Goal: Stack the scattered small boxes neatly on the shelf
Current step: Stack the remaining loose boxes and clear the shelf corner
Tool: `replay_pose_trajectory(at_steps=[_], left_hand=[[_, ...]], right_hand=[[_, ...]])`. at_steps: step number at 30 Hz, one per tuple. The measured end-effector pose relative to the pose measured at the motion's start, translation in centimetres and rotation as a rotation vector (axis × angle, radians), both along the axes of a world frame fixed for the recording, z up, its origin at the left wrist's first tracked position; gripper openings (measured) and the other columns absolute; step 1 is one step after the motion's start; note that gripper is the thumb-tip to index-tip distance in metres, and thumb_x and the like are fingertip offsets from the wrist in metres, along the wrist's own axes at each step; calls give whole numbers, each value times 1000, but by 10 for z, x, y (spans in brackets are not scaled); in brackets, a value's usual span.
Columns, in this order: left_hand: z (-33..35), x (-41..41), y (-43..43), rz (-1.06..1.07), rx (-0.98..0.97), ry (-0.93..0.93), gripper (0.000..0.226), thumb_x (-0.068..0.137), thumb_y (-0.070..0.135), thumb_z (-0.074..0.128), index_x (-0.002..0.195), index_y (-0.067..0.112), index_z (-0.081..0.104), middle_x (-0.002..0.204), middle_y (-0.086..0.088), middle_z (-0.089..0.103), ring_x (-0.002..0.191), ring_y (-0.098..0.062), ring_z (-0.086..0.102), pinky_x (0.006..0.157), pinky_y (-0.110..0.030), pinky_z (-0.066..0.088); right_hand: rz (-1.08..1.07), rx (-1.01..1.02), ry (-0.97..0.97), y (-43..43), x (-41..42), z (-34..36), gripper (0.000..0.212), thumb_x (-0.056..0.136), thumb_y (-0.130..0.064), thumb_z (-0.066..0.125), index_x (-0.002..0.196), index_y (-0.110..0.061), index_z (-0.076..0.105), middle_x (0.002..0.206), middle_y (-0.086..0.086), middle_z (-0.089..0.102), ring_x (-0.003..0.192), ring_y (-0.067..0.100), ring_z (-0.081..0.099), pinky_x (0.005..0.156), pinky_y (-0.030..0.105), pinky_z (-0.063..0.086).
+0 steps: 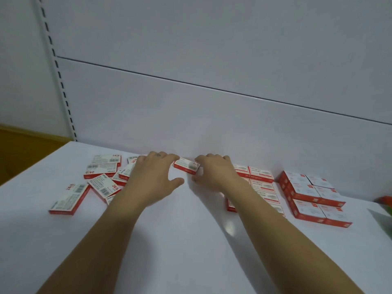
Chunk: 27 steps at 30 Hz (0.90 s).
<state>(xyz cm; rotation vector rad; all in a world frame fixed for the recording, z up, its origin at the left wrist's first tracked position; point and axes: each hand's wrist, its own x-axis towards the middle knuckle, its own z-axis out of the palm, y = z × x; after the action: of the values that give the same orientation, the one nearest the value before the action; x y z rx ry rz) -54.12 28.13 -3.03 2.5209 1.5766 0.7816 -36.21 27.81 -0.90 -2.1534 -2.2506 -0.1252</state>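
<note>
A small red-and-white box (186,166) lies near the shelf's back wall, between my two hands. My left hand (152,175) touches the box's left end with its fingertips, and its thumb is spread away from the box. My right hand (214,172) holds the right end, fingers over the top and thumb at the near corner. Several scattered boxes (104,179) lie in a loose heap to the left, partly hidden by my left hand. One lone box (69,199) lies nearer the front. To the right sit flat rows of boxes (261,181) and a taller stacked block (311,198).
The white shelf surface (180,240) stretches toward me between my forearms. The white back panel (212,113) rises right behind the boxes. A slotted upright (61,81) runs up at the left. Something green and red (386,204) shows at the right edge.
</note>
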Motion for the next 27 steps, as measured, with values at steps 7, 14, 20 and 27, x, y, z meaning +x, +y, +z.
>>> replay_pose_trajectory(at_steps=[7,14,20,27], left_hand=[[2,-6,6,0,-17,-5,56,80,54,60,131,36,46,127,7,55,119,-17,44,99,-37,28],[4,-8,8,-10,-48,-15,58,82,53,60,135,34,43,132,5,52,121,-18,42,100,-38,27],[7,-2,0,-44,-79,-58,62,84,50,61,139,34,38,137,7,49,125,-17,40,106,-38,26],[11,20,-20,-148,-62,-154,70,83,50,64,143,38,30,134,14,50,121,-12,43,105,-37,30]], right_hand=[[-37,-38,38,29,-21,-15,43,88,-45,51,122,-19,52,117,6,59,108,28,54,89,39,34],[-75,-54,167,29,-21,-13,31,87,-36,58,107,-13,63,107,7,61,98,28,59,80,34,46],[-15,106,224,2,-1,1,32,85,-28,65,115,-17,64,106,4,55,100,24,52,79,33,45],[46,302,216,-58,26,14,45,85,-21,69,128,-21,57,116,-3,55,106,17,46,81,29,44]])
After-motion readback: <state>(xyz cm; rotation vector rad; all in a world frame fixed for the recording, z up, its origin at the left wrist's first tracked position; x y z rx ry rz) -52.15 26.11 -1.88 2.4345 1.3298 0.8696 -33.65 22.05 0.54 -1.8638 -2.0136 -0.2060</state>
